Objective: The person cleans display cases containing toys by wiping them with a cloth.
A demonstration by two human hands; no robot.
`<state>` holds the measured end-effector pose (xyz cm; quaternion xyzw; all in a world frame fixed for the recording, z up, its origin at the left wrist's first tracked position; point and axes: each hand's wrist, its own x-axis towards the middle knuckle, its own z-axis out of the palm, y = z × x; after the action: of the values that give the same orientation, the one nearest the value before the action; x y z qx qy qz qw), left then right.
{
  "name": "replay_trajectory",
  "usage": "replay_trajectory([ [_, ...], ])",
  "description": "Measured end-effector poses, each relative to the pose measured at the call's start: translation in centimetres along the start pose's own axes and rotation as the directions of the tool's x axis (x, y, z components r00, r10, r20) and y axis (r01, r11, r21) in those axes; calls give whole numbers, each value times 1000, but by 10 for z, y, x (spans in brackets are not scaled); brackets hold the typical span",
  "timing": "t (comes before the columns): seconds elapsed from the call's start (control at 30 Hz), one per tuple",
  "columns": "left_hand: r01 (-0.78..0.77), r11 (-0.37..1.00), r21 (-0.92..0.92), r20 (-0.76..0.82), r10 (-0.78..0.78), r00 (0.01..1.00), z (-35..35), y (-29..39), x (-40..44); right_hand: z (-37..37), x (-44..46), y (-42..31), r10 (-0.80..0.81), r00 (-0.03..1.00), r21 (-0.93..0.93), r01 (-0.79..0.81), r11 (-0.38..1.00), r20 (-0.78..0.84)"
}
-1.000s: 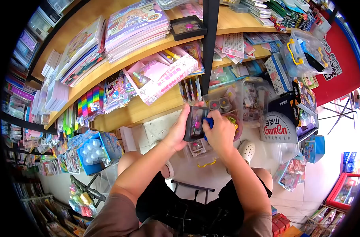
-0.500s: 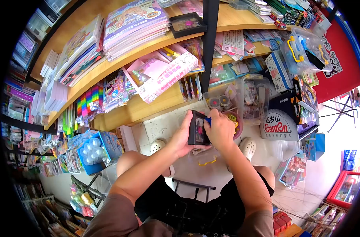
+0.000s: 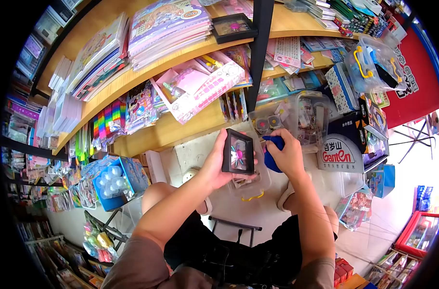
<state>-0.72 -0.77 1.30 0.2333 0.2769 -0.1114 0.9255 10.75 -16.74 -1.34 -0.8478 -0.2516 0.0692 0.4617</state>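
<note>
Framed display box: black, rectangular, deep-rimmed, with a see-through window (image 3: 239, 153) and a pink-centred, many-armed ornament behind it; held in the left hand (image 3: 213, 164), window facing up towards the wearer.
Left fingers: wrapped about the box, thumb along its left rim, other fingertips showing past its right and lower edges.
Blue cloth: soft, bunched, deep blue (image 3: 271, 163); hanging below the right fingers, on the side facing the box.
Right fingers: closed together, pinching the cloth; the right hand (image 3: 289, 155) is not touching the box.
Cloth to window: apart, a narrow gap between; the box lies just left of the right fingers, its long axis running roughly away from the body, top leaning slightly left.
Nearer hand: the left, in contact with the box; the right just beside it.
Tub: see-through plastic with a yellow handle (image 3: 252, 197), below the fingers of both hands.
Second display box: black-rimmed, similar (image 3: 234, 27), on the light wooden upper shelf (image 3: 193, 57), well beyond the left fingers.
Carton: pink-and-white cardboard (image 3: 206, 99), beyond the left fingers, nearer than that second box.
</note>
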Motion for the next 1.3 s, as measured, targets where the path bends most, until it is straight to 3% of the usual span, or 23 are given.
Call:
replay_trajectory([
  [0.13,8,1000,20,-19,-7,1000,4,-2,1,2,-5,-13,-116,985,174,93,980,128],
  [0.23,21,999,42,-23,-20,1000,5,-6,2,7,-7,-15,-287,945,-41,297,954,154],
  [0.37,59,994,95,-10,-59,998,1,-12,5,14,-12,-22,-223,971,-310,238,920,85],
  [0.47,76,996,55,-13,-75,997,3,-14,5,20,-14,-20,-319,943,-388,328,861,91],
  [0.97,164,985,45,-47,-162,986,4,-27,5,21,-21,-38,-493,870,-330,463,822,-8],
  [1.07,190,981,34,-29,-189,981,11,-20,1,21,-17,-37,-465,885,-299,439,847,-20],
  [1.17,219,975,-47,39,-217,975,7,-13,1,14,-9,-38,-329,932,-145,309,940,-148],
  [1.23,225,970,-95,127,-212,969,2,-9,3,2,-3,-35,-153,965,65,171,983,-214],
  [1.3,216,970,-113,232,-186,955,-1,-8,5,-10,-2,-37,-23,986,111,42,993,-168],
])
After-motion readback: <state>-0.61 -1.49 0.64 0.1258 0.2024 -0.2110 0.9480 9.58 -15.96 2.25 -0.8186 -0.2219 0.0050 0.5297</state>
